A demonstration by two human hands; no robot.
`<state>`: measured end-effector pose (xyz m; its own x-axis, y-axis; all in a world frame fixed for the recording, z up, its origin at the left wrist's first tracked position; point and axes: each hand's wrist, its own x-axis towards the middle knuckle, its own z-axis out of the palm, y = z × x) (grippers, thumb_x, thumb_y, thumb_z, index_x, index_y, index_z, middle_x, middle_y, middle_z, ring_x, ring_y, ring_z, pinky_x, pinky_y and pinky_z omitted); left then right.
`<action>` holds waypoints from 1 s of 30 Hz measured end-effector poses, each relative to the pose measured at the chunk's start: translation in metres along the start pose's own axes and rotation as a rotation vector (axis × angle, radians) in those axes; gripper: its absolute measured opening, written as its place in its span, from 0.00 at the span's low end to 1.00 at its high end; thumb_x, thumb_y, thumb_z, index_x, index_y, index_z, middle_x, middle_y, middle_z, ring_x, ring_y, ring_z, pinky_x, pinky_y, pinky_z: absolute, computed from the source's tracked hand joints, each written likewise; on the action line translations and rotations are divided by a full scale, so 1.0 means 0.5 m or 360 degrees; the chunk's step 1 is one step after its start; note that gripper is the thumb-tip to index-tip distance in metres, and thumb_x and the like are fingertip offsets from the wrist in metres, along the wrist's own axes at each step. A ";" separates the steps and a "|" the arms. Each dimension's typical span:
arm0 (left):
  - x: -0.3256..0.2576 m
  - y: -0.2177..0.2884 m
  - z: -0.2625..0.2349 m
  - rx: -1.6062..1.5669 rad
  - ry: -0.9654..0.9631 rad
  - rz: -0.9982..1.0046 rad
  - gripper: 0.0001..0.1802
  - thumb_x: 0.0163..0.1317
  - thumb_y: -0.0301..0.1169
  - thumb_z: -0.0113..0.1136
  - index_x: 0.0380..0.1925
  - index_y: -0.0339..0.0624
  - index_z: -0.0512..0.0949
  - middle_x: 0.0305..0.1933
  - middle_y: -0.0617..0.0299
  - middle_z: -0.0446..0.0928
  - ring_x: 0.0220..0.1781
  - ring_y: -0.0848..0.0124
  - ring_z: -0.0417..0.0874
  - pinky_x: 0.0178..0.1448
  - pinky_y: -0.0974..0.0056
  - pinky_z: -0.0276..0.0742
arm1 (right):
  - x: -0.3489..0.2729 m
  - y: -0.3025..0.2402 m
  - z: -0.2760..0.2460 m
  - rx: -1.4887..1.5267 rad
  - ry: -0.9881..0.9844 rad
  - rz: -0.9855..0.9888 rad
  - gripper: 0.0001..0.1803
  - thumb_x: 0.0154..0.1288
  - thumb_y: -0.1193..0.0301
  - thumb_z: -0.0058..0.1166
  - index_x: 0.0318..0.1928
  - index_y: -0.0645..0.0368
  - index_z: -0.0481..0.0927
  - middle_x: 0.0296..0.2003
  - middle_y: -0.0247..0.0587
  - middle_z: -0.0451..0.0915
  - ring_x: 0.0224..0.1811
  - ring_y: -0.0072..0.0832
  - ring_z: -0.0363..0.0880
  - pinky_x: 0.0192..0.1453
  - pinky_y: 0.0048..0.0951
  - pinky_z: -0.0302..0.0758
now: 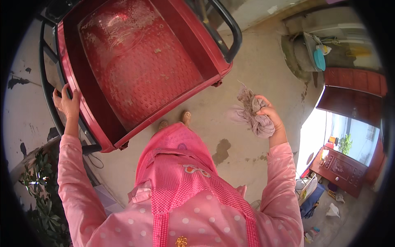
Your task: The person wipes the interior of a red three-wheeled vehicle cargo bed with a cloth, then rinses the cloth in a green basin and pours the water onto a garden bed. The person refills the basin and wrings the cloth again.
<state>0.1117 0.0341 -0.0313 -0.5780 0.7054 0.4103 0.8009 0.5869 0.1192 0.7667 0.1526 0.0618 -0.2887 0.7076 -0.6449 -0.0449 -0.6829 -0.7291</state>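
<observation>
In front of me stands a red metal cargo bed [135, 66] with a textured floor, its paint worn and dusty at the far end. My left hand [67, 103] is at the bed's left side, between the red wall and a black side rail [48, 76]. Its fingers are spread and nothing shows in them; whether they touch the metal I cannot tell. Off to the right, away from the bed, my right hand [269, 115] is closed around a crumpled greyish cloth [257, 113]. Part of the cloth hangs loose on its left and looks blurred.
A black rail [230, 31] bends out at the bed's right side. Wet patches [222, 151] mark the concrete floor. Leafy plants [47, 197] grow at lower left. On the right are a sink with a turquoise basin [319, 59], an open doorway and a reddish-brown door [339, 171].
</observation>
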 end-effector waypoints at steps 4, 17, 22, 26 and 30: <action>-0.167 0.351 -0.012 -0.1061 -0.0217 0.0303 0.20 0.50 0.28 0.62 0.46 0.50 0.76 0.63 0.50 0.52 0.64 0.55 0.55 0.64 0.57 0.56 | -0.169 0.115 -0.100 0.0987 -0.0031 -0.0536 0.35 0.42 0.68 0.47 0.56 0.68 0.63 0.45 0.58 0.73 0.44 0.47 0.74 0.52 0.41 0.72; -0.770 1.243 -0.208 -0.2167 -0.2239 0.1195 0.11 0.54 0.26 0.59 0.38 0.44 0.77 0.55 0.59 0.64 0.53 0.69 0.70 0.48 0.68 0.71 | -0.438 0.297 -0.558 0.1752 0.0266 -0.1178 0.36 0.48 0.62 0.46 0.57 0.72 0.63 0.49 0.65 0.71 0.48 0.51 0.73 0.52 0.45 0.72; -0.883 1.480 -0.329 -0.2202 -0.2438 0.1583 0.09 0.57 0.26 0.57 0.39 0.42 0.77 0.55 0.59 0.66 0.52 0.74 0.69 0.48 0.70 0.70 | -0.511 0.291 -0.778 0.1859 0.0316 -0.1406 0.36 0.49 0.60 0.43 0.57 0.72 0.63 0.50 0.65 0.71 0.49 0.51 0.73 0.53 0.45 0.72; -0.905 1.662 -0.317 -0.2010 -0.2434 0.1678 0.08 0.58 0.27 0.56 0.38 0.40 0.77 0.49 0.61 0.71 0.46 0.74 0.73 0.45 0.70 0.70 | -0.528 0.273 -0.966 0.1871 0.0477 -0.1673 0.37 0.50 0.57 0.42 0.57 0.72 0.64 0.50 0.63 0.71 0.49 0.51 0.72 0.54 0.45 0.70; -0.917 1.852 -0.272 -0.1967 -0.2411 0.1628 0.07 0.59 0.27 0.55 0.37 0.39 0.77 0.45 0.62 0.74 0.43 0.74 0.74 0.44 0.70 0.71 | -0.519 0.283 -1.119 0.2079 0.0902 -0.1747 0.37 0.50 0.56 0.43 0.56 0.73 0.64 0.50 0.62 0.71 0.50 0.52 0.72 0.54 0.46 0.70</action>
<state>1.1396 0.1998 0.0137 0.8219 0.5677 -0.0464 0.1377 -0.1190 0.9833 1.3702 -0.0259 -0.0021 0.7058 0.6674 -0.2375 -0.6996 0.6043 -0.3812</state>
